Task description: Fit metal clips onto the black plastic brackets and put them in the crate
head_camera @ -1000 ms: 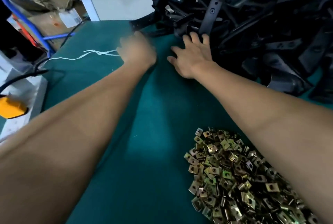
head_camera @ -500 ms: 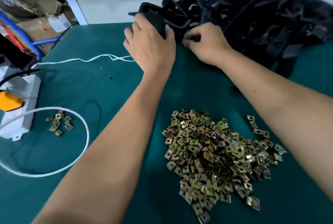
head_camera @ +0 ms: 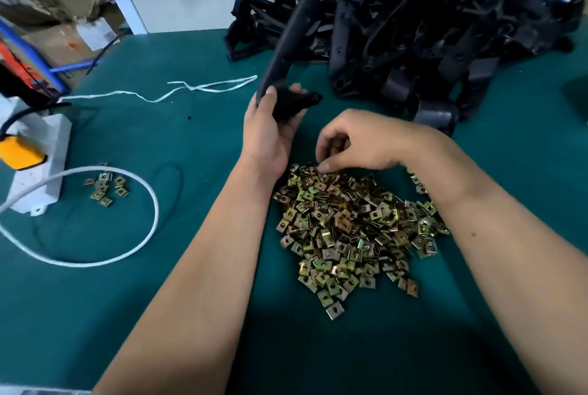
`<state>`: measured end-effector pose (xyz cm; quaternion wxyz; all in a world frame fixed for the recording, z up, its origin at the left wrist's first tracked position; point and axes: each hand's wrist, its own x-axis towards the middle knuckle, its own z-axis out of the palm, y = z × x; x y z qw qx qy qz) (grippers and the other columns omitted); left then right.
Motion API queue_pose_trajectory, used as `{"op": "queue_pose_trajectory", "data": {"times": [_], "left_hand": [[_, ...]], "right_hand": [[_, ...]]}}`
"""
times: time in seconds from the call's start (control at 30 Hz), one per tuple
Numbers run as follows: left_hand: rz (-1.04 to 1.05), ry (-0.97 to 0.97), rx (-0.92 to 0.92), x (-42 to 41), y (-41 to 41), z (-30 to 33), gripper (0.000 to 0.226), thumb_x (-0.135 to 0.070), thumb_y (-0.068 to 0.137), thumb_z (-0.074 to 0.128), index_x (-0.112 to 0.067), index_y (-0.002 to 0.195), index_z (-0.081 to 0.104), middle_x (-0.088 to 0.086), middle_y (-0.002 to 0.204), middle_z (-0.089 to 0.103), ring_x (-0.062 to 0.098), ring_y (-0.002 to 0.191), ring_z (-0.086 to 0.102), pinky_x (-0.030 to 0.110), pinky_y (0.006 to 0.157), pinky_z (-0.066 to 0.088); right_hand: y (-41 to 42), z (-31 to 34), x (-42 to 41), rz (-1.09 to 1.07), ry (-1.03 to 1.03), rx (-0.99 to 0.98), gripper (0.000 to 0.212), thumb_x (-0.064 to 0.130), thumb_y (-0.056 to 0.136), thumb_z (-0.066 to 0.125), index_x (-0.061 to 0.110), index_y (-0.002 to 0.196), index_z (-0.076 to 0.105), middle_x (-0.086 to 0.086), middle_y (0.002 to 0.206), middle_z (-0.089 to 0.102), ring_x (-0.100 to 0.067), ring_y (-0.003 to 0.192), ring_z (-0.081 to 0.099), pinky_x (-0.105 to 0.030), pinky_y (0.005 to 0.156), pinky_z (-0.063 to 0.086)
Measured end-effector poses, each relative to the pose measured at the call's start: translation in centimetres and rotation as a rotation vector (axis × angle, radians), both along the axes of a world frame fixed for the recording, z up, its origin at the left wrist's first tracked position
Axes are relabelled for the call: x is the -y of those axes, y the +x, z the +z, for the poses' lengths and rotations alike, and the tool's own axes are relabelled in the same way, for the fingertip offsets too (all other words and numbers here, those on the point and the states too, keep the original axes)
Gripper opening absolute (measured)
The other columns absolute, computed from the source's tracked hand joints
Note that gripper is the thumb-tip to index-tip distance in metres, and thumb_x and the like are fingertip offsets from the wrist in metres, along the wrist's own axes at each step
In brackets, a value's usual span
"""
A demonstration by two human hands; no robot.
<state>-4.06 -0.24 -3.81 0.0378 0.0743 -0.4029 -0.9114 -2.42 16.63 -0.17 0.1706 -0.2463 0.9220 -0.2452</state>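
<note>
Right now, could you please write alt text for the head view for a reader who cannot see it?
A person's left hand grips a long black plastic bracket upright above a green table, while the right hand reaches its fingers into a pile of brass-coloured metal clips. A heap of black brackets lies behind; a white power strip sits at left.
</note>
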Motion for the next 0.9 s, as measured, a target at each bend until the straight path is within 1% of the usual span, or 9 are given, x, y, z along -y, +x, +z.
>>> {"op": "queue_pose_trajectory", "data": {"times": [0.07,0.17,0.27,0.33,0.4,0.53,0.6,0.73,0.9], "left_hand": [[-0.002,0.012,0.005,0.1,0.1,-0.2,0.015,-0.02,0.109,0.047,-0.012,0.114,0.059,0.013,0.112,0.068,0.026,0.106,0.067,0.039,0.089,0.06],[-0.03,-0.108,-0.017,0.0,0.3,-0.1,0.019,-0.029,0.108,0.05,-0.015,0.114,0.062,0.008,0.106,0.068,0.019,0.089,0.063,0.032,0.079,0.059],[-0.056,-0.178,-0.054,-0.4,0.5,-0.2,0.019,-0.025,0.107,0.053,-0.012,0.099,0.063,0.007,0.094,0.069,0.017,0.079,0.065,0.028,0.069,0.057],[-0.095,-0.144,-0.067,-0.5,0.6,-0.2,0.018,-0.018,0.107,0.052,-0.008,0.093,0.057,0.011,0.091,0.071,0.02,0.078,0.071,0.028,0.068,0.059],[-0.155,-0.047,-0.055,-0.6,0.6,-0.1,0.013,-0.014,0.107,0.051,-0.003,0.1,0.053,0.019,0.097,0.074,0.029,0.085,0.076,0.032,0.072,0.062],[-0.273,0.128,0.03,-0.9,1.0,0.0,0.024,-0.014,0.109,0.046,0.008,0.113,0.055,0.027,0.102,0.073,0.036,0.091,0.075,0.038,0.076,0.062],[-0.309,0.148,0.059,-1.1,1.1,0.0,0.025,-0.014,0.109,0.046,0.008,0.116,0.055,0.027,0.099,0.073,0.034,0.087,0.075,0.038,0.075,0.062],[-0.364,0.107,0.047,-1.3,1.5,0.0,0.015,-0.004,0.106,0.046,0.004,0.118,0.049,0.027,0.095,0.073,0.033,0.087,0.075,0.038,0.076,0.062],[-0.426,0.112,0.025,-1.9,2.1,0.0,0.014,0.004,0.104,0.044,0.004,0.118,0.048,0.027,0.103,0.073,0.035,0.095,0.074,0.038,0.081,0.062]], "right_hand": [[0.6,-0.4,-0.1,0.005,-0.013,-0.015,0.006,0.034,0.086,0.082,0.034,0.089,0.077,0.017,0.082,0.073,0.005,0.073,0.064,-0.018,0.068,0.047],[1.5,-1.2,-1.1,-0.04,-0.073,-0.045,0.008,0.03,0.089,0.079,0.034,0.084,0.074,0.021,0.083,0.072,0.005,0.075,0.063,-0.016,0.068,0.044],[2.4,-2.5,-2.1,-0.115,-0.213,-0.113,0.009,0.022,0.091,0.078,0.028,0.086,0.073,0.021,0.082,0.071,0.006,0.075,0.064,-0.01,0.068,0.043],[2.8,-3.3,-2.4,-0.19,-0.369,-0.145,0.007,0.015,0.093,0.075,0.021,0.089,0.072,0.013,0.081,0.073,0.001,0.076,0.066,-0.011,0.071,0.047],[2.8,-3.9,-2.5,-0.269,-0.535,-0.161,0.008,0.01,0.096,0.07,0.017,0.093,0.071,0.007,0.086,0.073,-0.005,0.079,0.069,-0.014,0.075,0.05],[2.4,-4.3,-3.0,-0.421,-0.848,-0.083,0.023,0.006,0.105,0.055,0.018,0.106,0.074,0.001,0.084,0.064,-0.011,0.068,0.061,-0.02,0.056,0.046],[2.2,-4.4,-3.4,-0.448,-0.939,-0.025,0.026,0.004,0.107,0.05,0.014,0.105,0.075,-0.004,0.081,0.063,-0.014,0.068,0.059,-0.022,0.055,0.044],[2.0,-4.5,-3.6,-0.474,-0.868,0.014,0.03,0.003,0.106,0.05,0.016,0.099,0.076,-0.002,0.076,0.069,-0.014,0.07,0.06,-0.023,0.068,0.05],[1.8,-4.5,-3.4,-0.458,-0.859,0.099,0.029,-0.011,0.096,0.06,0.013,0.107,0.073,-0.005,0.096,0.077,-0.014,0.085,0.076,-0.023,0.086,0.059]]}}
